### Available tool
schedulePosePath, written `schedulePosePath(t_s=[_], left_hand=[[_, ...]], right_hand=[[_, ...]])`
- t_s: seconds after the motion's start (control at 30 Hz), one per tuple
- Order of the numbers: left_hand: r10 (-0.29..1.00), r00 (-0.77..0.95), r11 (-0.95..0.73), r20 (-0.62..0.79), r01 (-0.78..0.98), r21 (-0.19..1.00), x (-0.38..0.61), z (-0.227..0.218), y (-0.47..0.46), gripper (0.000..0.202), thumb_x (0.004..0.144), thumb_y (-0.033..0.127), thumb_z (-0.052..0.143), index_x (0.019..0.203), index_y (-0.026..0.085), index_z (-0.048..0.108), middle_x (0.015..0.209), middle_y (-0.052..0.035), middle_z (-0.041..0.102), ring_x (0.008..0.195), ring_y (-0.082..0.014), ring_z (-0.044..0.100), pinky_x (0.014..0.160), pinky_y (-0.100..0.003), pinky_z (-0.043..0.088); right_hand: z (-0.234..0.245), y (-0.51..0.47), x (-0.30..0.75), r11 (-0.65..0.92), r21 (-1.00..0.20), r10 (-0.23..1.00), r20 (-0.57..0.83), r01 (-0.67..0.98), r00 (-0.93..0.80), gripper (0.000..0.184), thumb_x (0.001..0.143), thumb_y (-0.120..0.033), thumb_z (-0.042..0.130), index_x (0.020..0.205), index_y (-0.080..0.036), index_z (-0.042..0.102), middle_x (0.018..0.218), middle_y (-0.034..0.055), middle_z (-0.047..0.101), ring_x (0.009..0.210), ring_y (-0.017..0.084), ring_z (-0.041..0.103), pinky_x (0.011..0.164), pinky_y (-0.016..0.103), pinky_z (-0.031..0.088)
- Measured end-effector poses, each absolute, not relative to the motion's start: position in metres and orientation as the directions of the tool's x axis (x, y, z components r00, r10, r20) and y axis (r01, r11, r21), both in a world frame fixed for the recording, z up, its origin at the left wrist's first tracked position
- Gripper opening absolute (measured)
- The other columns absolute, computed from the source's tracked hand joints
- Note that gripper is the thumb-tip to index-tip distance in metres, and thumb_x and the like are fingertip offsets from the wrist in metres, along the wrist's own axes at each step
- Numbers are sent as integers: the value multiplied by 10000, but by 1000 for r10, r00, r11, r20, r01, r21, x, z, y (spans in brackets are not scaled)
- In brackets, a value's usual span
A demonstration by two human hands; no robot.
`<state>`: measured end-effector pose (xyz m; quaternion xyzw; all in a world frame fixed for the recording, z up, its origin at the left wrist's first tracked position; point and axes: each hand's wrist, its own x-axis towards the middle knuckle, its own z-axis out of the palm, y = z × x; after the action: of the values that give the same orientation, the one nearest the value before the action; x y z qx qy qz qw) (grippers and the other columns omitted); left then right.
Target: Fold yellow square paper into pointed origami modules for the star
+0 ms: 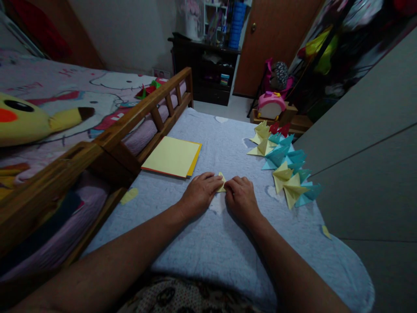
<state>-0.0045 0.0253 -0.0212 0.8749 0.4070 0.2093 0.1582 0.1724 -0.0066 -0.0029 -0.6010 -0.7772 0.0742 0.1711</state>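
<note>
A small folded piece of pale yellow paper [221,177] lies on the blue bedspread, a pointed corner showing between my hands. My left hand [202,191] rests palm down at its left, with the fingertips pressed on the paper. From the other side my right hand [241,195] has its bent fingers closed on the paper's right edge. Parts of the paper are hidden under the fingers. Left of my hands lies a stack of square paper sheets [171,156], pale yellow on top with orange and red edges below.
Several folded paper shapes in yellow [295,189], blue [276,156] and red [280,128] stand at the right. A wooden bed rail [143,108] runs along the left, with a yellow plush toy [29,119] beyond it. A pale cabinet [368,174] borders the right side.
</note>
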Motion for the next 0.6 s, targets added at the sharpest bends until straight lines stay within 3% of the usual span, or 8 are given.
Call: schedulePosePath(t_s=[0.23,0.6], left_hand=[[798,570,-594,195,688,418,-5,-23,23,377,962,136,568,1308,271,632,1380,-18,639,1307,-255,524,1074,-445,440],[789,581,-606,198,682,410,-7,-22,22,386,958,129,552,1312,264,633,1406,-20,619,1309,-275,517,1080,-475,424]], right_hand=[[-3,-7,162,171,-249,979,150,953,-137,179,957,-365,582,942,-195,634,955,67,636,925,252,503,803,361,306],[-3,-8,162,102,-258,991,109,961,-76,103,930,-299,576,985,-220,611,984,70,622,948,266,501,781,369,294]])
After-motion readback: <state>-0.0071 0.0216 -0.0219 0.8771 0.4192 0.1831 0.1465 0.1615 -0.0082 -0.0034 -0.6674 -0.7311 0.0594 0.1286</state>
